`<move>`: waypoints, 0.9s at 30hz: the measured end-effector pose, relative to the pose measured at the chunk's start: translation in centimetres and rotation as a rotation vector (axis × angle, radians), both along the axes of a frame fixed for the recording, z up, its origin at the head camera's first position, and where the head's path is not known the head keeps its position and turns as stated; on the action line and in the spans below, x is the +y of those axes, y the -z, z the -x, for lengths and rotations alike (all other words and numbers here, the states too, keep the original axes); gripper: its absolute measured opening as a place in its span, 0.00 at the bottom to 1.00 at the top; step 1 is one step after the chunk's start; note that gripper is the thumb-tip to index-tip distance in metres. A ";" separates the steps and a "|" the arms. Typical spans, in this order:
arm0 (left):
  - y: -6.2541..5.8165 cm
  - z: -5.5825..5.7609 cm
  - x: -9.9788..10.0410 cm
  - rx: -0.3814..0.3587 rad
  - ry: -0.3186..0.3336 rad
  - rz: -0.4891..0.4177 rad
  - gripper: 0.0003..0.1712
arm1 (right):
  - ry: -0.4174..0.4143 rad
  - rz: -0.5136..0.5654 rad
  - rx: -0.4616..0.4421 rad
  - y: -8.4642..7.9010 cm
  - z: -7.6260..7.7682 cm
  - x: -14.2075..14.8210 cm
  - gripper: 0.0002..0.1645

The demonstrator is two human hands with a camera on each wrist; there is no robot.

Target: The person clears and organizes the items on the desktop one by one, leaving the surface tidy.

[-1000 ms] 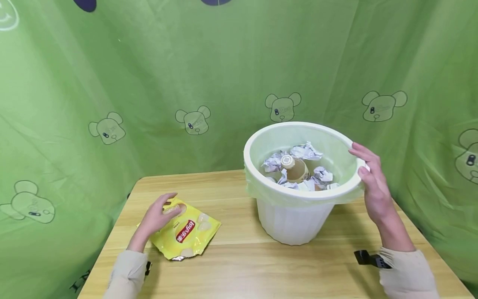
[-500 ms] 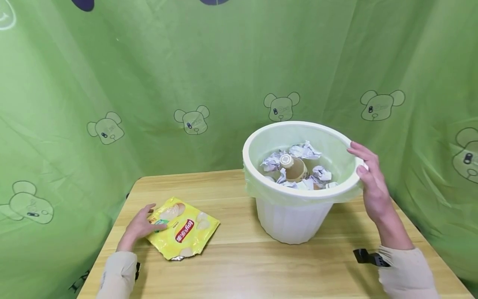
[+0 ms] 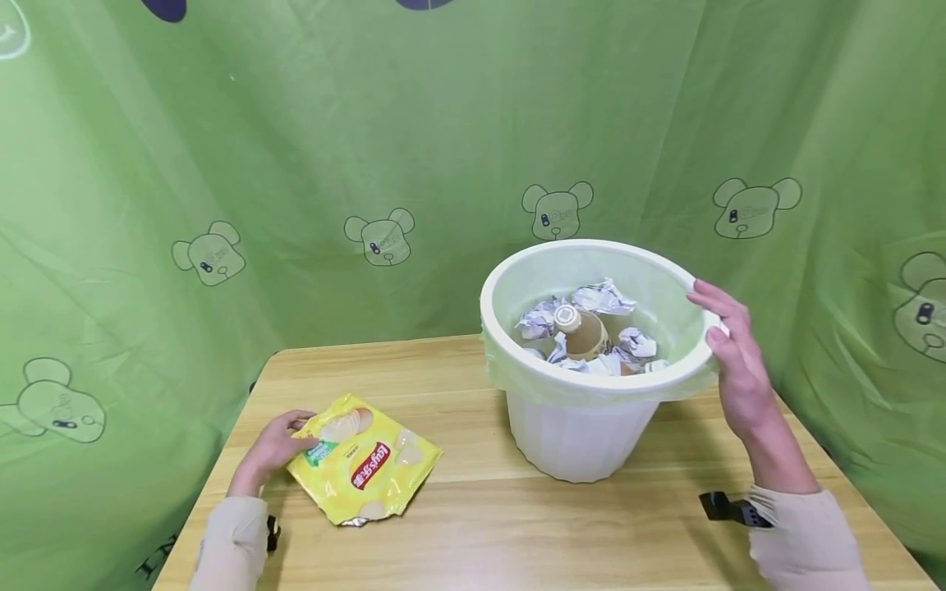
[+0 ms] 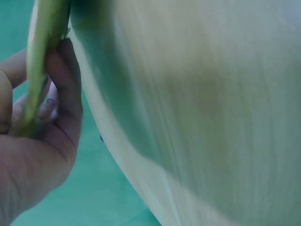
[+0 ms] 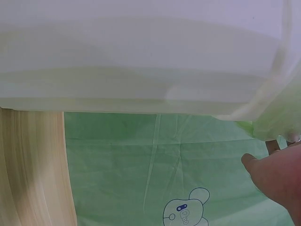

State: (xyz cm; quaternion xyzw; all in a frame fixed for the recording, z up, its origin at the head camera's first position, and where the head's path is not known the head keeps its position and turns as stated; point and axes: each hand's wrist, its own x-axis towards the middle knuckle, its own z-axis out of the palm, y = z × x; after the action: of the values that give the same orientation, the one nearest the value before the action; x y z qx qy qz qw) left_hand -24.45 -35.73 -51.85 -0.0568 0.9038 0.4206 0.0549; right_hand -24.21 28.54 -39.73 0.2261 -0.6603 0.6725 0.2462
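Note:
At the left of the table lies a yellow Lay's chip bag (image 3: 369, 460), torn open along its near edge with silver foil showing. My left hand (image 3: 277, 447) pinches the bag's left corner between thumb and fingers. In the left wrist view, the fingers curl round the bag (image 4: 40, 61), seen edge-on. On the right side stands a white trash can (image 3: 576, 435), with a pale green liner folded over its rim. My right hand (image 3: 739, 361) grips the can's right rim. Only part of that hand (image 5: 277, 174) shows in the right wrist view, beside the liner.
Inside the can are crumpled papers (image 3: 604, 297) and a bottle with a white cap (image 3: 567, 318). The wooden table (image 3: 473, 533) is bordered by a green curtain (image 3: 443, 148) printed with bear heads, at the back and both sides.
My left hand has come from above the bag leftward to its left corner and taken hold. The bag has shifted slightly right and toward the near side. My right hand stays on the rim.

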 end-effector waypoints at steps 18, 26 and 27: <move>-0.8 0.5 -0.5 0.036 -0.099 -0.272 0.34 | 0.012 -0.013 -0.016 -0.1 -0.1 -0.3 0.29; -2.7 0.7 0.1 0.072 -0.117 -0.375 0.35 | 0.014 -0.057 -0.009 -0.1 -0.1 -0.1 0.30; -3.0 0.7 0.2 0.089 -0.118 -0.377 0.35 | 0.017 -0.061 -0.008 -0.1 -0.1 0.0 0.30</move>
State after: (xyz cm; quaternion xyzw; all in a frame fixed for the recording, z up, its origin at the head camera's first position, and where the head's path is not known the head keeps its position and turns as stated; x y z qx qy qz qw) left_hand -25.11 -35.54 -48.88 -0.0799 0.8057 0.5869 0.0000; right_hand -24.07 28.49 -39.61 0.2250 -0.6833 0.6510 0.2423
